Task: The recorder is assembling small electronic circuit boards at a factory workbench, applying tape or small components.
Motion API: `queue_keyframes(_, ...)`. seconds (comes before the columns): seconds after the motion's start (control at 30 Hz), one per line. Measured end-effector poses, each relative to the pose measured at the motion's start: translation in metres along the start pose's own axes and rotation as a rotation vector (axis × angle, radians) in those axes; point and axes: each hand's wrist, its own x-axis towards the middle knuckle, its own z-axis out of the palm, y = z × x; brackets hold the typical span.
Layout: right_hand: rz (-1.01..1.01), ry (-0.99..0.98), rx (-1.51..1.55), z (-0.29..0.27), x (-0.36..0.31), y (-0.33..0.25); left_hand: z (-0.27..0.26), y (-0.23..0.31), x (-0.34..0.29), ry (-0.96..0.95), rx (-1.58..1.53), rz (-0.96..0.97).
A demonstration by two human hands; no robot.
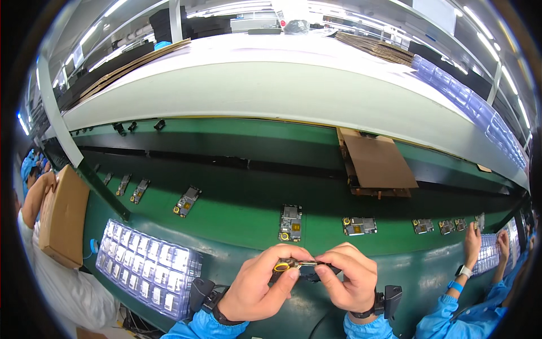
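Observation:
Near the bench's front edge, my left hand point(258, 283) and my right hand point(349, 278) pinch a small circuit board point(306, 263) between thumbs and fingers. It is tilted almost edge-on, with a yellow round part point(281, 266) by my left fingers. A dark piece shows under it; I cannot tell whether that is part of the board. Just beyond my hands, another circuit board point(291, 222) lies on the green surface, with a similar circuit board point(359, 226) to its right. Both wrists wear dark straps with black modules.
A clear plastic tray point(148, 265) of small parts lies left of my hands. More circuit boards point(187, 201) line the green surface. Cardboard point(379, 161) hangs below the white shelf point(271, 90). At left a person holds a carton point(65, 217); a co-worker's hand point(472, 248) works at right.

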Motion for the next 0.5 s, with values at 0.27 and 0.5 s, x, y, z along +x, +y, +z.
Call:
queue_keyframes(0.27, 0.135, -0.140, 0.134, -0.008, 0.008, 0.010, 0.008, -0.022, 0.006, 0.145, 0.025, -0.126)
queue_keyframes(0.5, 0.442, -0.224, 0.193, -0.015, 0.000, 0.059, 0.013, -0.062, 0.027, -0.038, -0.173, -0.261)
